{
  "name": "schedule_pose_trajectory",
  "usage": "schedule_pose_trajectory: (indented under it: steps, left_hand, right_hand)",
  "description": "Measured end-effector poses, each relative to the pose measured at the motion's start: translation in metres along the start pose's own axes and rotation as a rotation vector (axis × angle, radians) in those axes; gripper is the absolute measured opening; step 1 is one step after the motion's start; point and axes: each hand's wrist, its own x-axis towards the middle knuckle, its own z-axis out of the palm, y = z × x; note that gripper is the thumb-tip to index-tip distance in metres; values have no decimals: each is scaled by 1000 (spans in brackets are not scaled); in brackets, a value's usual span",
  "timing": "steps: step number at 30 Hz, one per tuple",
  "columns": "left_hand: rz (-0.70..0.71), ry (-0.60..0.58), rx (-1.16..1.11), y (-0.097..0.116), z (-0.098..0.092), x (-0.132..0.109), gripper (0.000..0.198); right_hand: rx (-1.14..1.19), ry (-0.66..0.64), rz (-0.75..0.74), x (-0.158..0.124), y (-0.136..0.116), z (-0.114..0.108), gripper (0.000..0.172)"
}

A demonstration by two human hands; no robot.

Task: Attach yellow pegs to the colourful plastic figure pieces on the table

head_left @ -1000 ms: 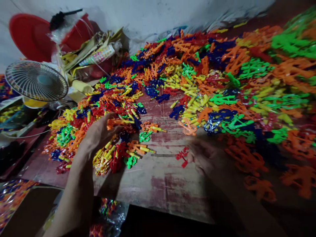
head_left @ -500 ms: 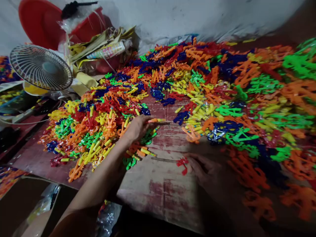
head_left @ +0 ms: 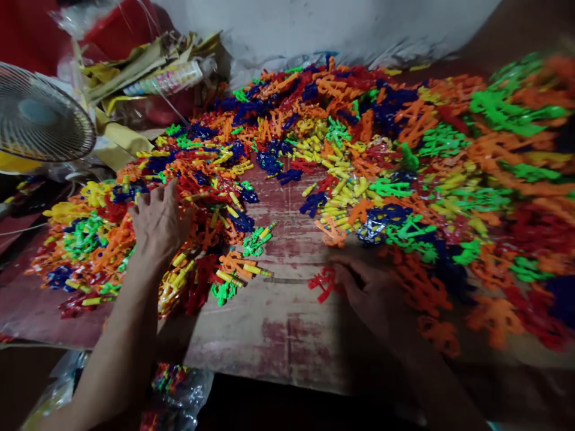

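Observation:
A large heap of small plastic toy pieces (head_left: 359, 149) in orange, green, blue, red and yellow covers a worn red-and-white board (head_left: 278, 323). My left hand (head_left: 157, 224) rests palm down, fingers spread, on the left part of the heap among orange and yellow pieces. My right hand (head_left: 372, 293) lies low on the board in shadow, fingers pinched on a small red plastic piece (head_left: 323, 282). Yellow-tipped orange pieces (head_left: 240, 266) and green ones lie between the two hands.
A white wire fan guard (head_left: 40, 117) stands at the far left. Behind it are red plastic basins (head_left: 121, 30) and crumpled paper and wrappers (head_left: 148, 66). Plastic bags with coloured pieces (head_left: 175, 389) hang below the board's front edge.
My left hand, which was reaching right with a yellow-tipped orange piece, has moved back left onto the heap and lies flat without it. The right hand keeps the red piece.

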Motion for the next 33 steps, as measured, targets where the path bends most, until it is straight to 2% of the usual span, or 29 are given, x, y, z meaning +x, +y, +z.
schedule_pose_trajectory:
  steps: [2,4,6,8,11,13,15,17,20,22,24,26,28,30,31,33]
  left_hand:
    - [143,16,-68,29,-1,-21,49]
    - [431,-72,-214,61,10,-46,46]
    - [674,-176,-296,86,31,-68,48]
    - [769,-212,-313,96,55,-82,47]
    - [749,-213,-295,80,82,-78,46]
    - [711,-210,-276,61,88,-63,45]
    - [695,-218,-263,44,86,-47,43]
    - [703,-230,-267,36,80,-39,43]
    - [702,-195,-353,45,62,-45,41]
    - [628,-167,-496,63,45,-59,37]
    - [454,-221,-688,85,28,-75,31]
    - [277,-419,-889,109,18,-92,28]
    - [143,-664,-1147,134,17,-107,31]
    - [-21,-832,-1462,158,24,-119,33]
    - [-108,-869,-1612,168,29,-122,33]
    - [-249,-858,-1811,183,38,-122,33]
  right_hand:
    - [-79,33,-63,-8,5,-6,22]
    - [-155,50,-133,-16,10,-8,23]
    - [-223,60,-191,-22,12,-7,26]
    - [-285,49,-242,-25,12,-6,29]
    - [-334,-53,-278,-22,12,-4,34]
    - [-330,-98,-268,-20,12,-2,34]
    - [-308,-105,-253,-18,13,0,32]
    - [-263,-135,-226,-18,12,3,32]
    - [-168,-185,-126,-20,5,4,34]
    - [-111,-168,-40,-21,-2,4,29]
    - [-51,-83,35,-20,-10,6,16]
    - [51,55,141,-18,-19,11,5]
    - [278,89,264,-16,-28,19,6]
    - [486,74,335,-16,-36,26,9]
    - [533,67,337,-17,-39,27,10]
    - [503,87,274,-19,-40,21,13]
